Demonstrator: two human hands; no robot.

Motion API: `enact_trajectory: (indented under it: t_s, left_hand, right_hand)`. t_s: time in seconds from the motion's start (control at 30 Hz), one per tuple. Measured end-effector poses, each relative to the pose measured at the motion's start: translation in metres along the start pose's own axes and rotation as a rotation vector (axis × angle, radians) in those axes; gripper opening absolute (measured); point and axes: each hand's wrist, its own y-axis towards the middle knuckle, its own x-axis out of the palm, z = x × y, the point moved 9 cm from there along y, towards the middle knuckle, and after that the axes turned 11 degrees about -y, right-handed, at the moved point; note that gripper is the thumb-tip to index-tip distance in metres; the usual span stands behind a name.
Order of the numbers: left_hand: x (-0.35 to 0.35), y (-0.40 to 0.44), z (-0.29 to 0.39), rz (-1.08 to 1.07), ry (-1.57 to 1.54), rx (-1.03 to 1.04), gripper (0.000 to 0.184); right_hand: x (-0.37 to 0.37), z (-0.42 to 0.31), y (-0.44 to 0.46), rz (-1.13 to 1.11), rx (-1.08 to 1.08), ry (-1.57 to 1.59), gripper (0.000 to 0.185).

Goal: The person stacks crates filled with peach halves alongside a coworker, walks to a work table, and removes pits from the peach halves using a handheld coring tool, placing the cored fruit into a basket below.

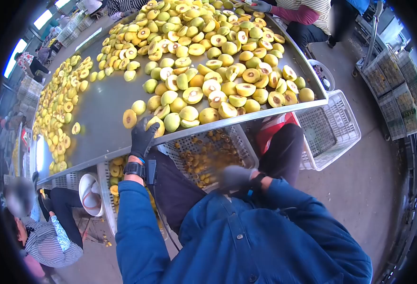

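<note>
My left hand, in a dark glove, is at the near edge of the metal table. Its fingers are curled against a yellow peach half and appear closed on it. Just left of them lies another peach half, cut face showing the brown centre. My right hand, in a grey glove, is over my lap at the near side of a white crate. Motion smears its fingers, so whatever they hold cannot be made out. Small brown and yellow pieces lie in that crate.
A large heap of peach halves covers much of the metal table. Another white crate stands at the right, near a white bucket. A co-worker sits at lower left beside a white bucket. Stacked crates stand far right.
</note>
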Motion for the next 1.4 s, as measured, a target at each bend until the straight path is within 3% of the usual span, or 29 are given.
enact_trajectory:
  t_s: [0.03, 0.13, 0.2, 0.23, 0.3, 0.37, 0.5, 0.57, 0.63, 0.67, 0.73, 0.8, 0.9, 0.97, 1.1, 1.2, 1.27, 1.4]
  left_hand:
    - [-0.003, 0.0, 0.001, 0.043, -0.027, -0.002, 0.037]
    - [-0.019, -0.004, 0.009, 0.197, -0.159, -0.007, 0.035]
    - [-0.032, -0.008, 0.003, 0.269, -0.211, -0.051, 0.039]
    - [-0.035, -0.013, 0.006, 0.317, -0.36, -0.084, 0.04]
    - [-0.024, -0.029, 0.029, 0.422, -0.665, -0.117, 0.04]
    - [-0.012, -0.048, 0.078, 0.346, -0.765, -0.157, 0.036]
    - [0.001, -0.094, 0.15, 0.225, -0.615, -0.167, 0.035]
    - [-0.005, -0.112, 0.17, 0.187, -0.531, -0.103, 0.034]
    - [-0.01, -0.125, 0.176, 0.178, -0.425, 0.009, 0.034]
    - [-0.008, -0.133, 0.157, 0.2, -0.527, -0.033, 0.043]
    - [-0.002, -0.149, 0.168, 0.155, -0.568, 0.097, 0.053]
    - [0.002, -0.154, 0.203, 0.115, -0.424, 0.237, 0.07]
    - [0.002, -0.15, 0.225, 0.199, -0.508, 0.262, 0.073]
    - [0.0, -0.143, 0.221, 0.274, -0.704, 0.178, 0.069]
    - [0.0, -0.133, 0.165, 0.383, -1.094, -0.015, 0.063]
    - [0.001, -0.139, 0.144, 0.401, -1.373, -0.157, 0.062]
    - [-0.006, -0.145, 0.141, 0.42, -1.29, -0.183, 0.06]
    - [-0.018, -0.142, 0.144, 0.408, -1.214, -0.14, 0.055]
  right_hand:
    - [-0.011, 0.012, -0.008, 0.076, 0.017, -0.166, 0.028]
    - [-0.09, 0.077, -0.065, 0.009, 0.703, 0.242, 0.039]
    - [-0.163, 0.077, -0.085, 0.082, 0.866, 0.575, 0.026]
    - [-0.184, 0.078, -0.086, 0.159, 0.823, 0.743, 0.026]
    - [-0.228, 0.079, -0.077, 0.445, 0.945, 1.051, 0.027]
    - [-0.238, 0.079, -0.05, 0.62, 0.909, 1.061, 0.027]
    - [-0.204, 0.043, 0.015, 0.736, 0.896, 1.091, 0.036]
    - [-0.194, 0.031, 0.034, 0.926, 0.741, 0.948, 0.038]
    - [-0.177, 0.018, 0.039, 0.989, 0.734, 1.105, 0.032]
    - [-0.161, 0.016, 0.04, 0.949, 0.769, 1.288, 0.03]
    - [-0.129, 0.01, 0.038, 0.861, 0.828, 1.649, 0.027]
    - [-0.144, -0.011, 0.033, 0.88, 0.876, 1.688, 0.026]
    - [-0.154, -0.032, 0.036, 0.895, 0.821, 1.735, 0.027]
    - [-0.168, -0.042, 0.038, 0.803, 0.848, 1.654, 0.027]
    - [-0.174, -0.024, 0.035, 0.758, 0.722, 0.973, 0.032]
    - [-0.2, -0.032, 0.037, 0.626, 0.762, 0.536, 0.034]
    - [-0.221, -0.042, 0.042, 0.615, 0.728, 0.283, 0.031]
    - [-0.232, -0.046, 0.054, 0.587, 0.589, 0.133, 0.029]
